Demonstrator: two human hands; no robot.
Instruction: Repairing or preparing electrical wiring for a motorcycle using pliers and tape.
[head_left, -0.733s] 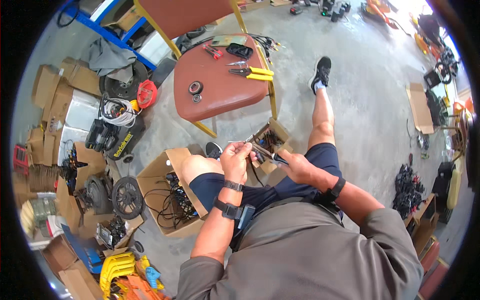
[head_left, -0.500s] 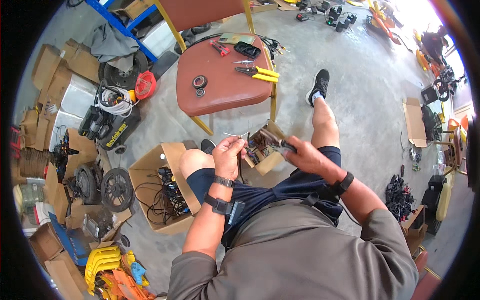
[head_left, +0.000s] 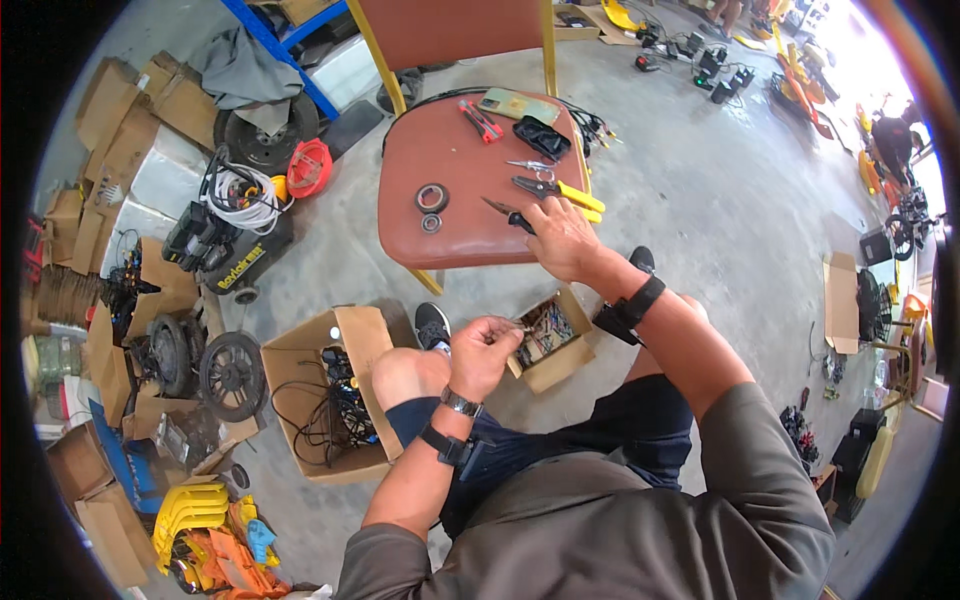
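My right hand reaches out over the front of the reddish-brown chair seat, its fingers closed on pliers with pointed jaws and dark handles. Just beyond them lie yellow-handled cutting pliers, small silver pliers and a black pouch-like object. Low in front of my knees, my left hand is pinched shut; what sits between its fingertips is too small to make out. Right beside those fingertips stands a small open cardboard box of small mixed parts.
Two ring bearings, a red cutter and a phone lie on the seat. A larger carton of black cables stands left of my knee. Wheels, an air compressor and cartons fill the left side.
My right hand has carried the pliers from above the small box forward to the chair seat. My left hand has moved slightly down and right, and the thin pale wire at its fingertips no longer shows.
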